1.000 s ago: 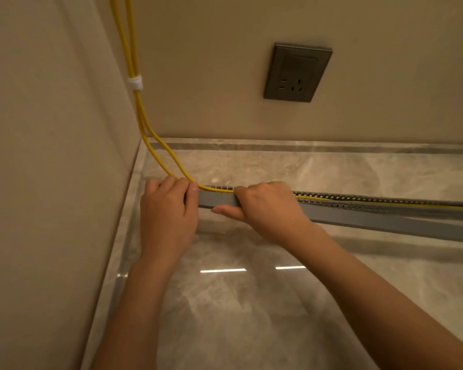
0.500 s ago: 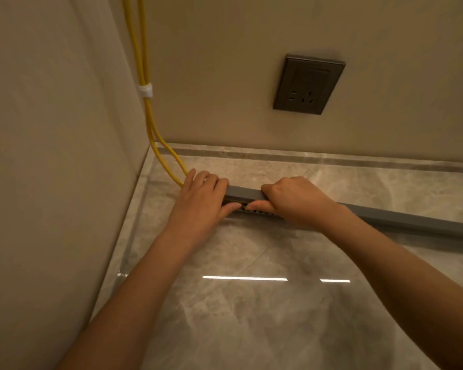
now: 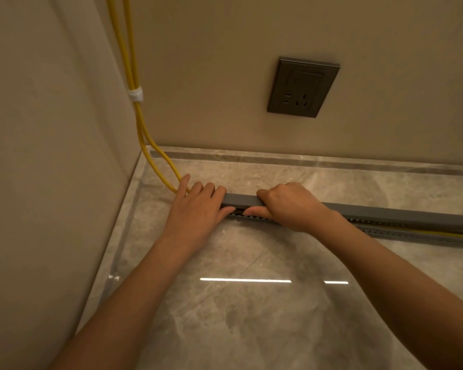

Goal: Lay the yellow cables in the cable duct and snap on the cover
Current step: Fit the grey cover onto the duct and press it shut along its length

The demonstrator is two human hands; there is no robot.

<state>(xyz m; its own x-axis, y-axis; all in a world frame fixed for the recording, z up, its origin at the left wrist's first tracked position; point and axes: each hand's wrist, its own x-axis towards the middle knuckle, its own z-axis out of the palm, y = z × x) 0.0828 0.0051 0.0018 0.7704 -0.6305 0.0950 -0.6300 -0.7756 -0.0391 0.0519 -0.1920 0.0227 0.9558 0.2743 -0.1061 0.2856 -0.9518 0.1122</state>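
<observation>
Two yellow cables (image 3: 130, 62) run down the wall corner, held by a white tie (image 3: 135, 94), and curve onto the floor into a grey slotted cable duct (image 3: 422, 235). A grey cover (image 3: 241, 200) lies along the top of the duct. My left hand (image 3: 198, 212) rests flat on the cover's left end, thumb against the duct's side. My right hand (image 3: 289, 206) grips the cover just to the right, fingers curled over the top and thumb underneath. Further right the cover stands slightly off the duct, and a yellow cable shows in the gap.
A dark wall socket (image 3: 302, 88) sits on the back wall above the duct. The beige side wall (image 3: 51, 156) closes in on the left. The glossy marble floor (image 3: 251, 316) stretches toward me, with a skirting strip (image 3: 305, 160) at the back wall.
The cover has come from beside the duct onto its top. Both hands shifted onto the cover's left end, my left hand flattening over it. The camera moved closer and to the left.
</observation>
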